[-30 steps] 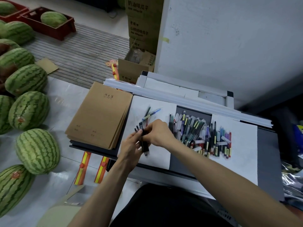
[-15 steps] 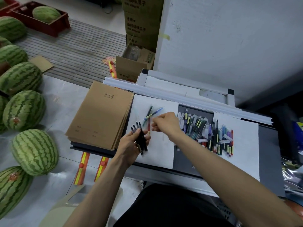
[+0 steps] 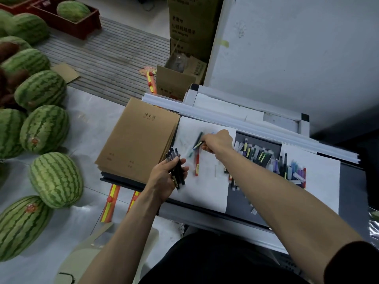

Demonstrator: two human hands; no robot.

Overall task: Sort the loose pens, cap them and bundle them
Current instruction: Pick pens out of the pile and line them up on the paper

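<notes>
Head camera: the fingers [image 3: 183, 162] of the left hand [image 3: 164, 179] are curled round a bundle of black pens [image 3: 178, 175]. The thumb presses on it from the left. The pens lie side by side in the palm and their far ends stand out past the fingers. This hand is over the near left part of a white sheet [image 3: 205, 193], just beside a stack of brown notebooks [image 3: 137, 140].

The right hand [image 3: 218, 141] reaches to the far part of the same sheet. Its fingertips [image 3: 206, 149] pinch a bluish pen [image 3: 197, 145] with a yellow label. The pen is blurred, so I cannot tell if it has a cap. A dark green pen [image 3: 200, 136] lies just beside it, on the far side. A red pen [image 3: 196, 165] with a yellow label lies flat on the sheet between the two hands, and no hand touches it.

To the right, a pile of loose pens [image 3: 262, 158] in many colours lies on the dark table [image 3: 238, 201], between the first sheet and a second white sheet [image 3: 320, 181]. The right forearm crosses over the near left part of this pile and hides some pens.

Striped watermelons [image 3: 56, 179] lie on the floor at the left, and one more sits in a red crate [image 3: 67, 25] far away. Cardboard boxes [image 3: 176, 83] stand at the far side, next to a white wall [image 3: 297, 58].
</notes>
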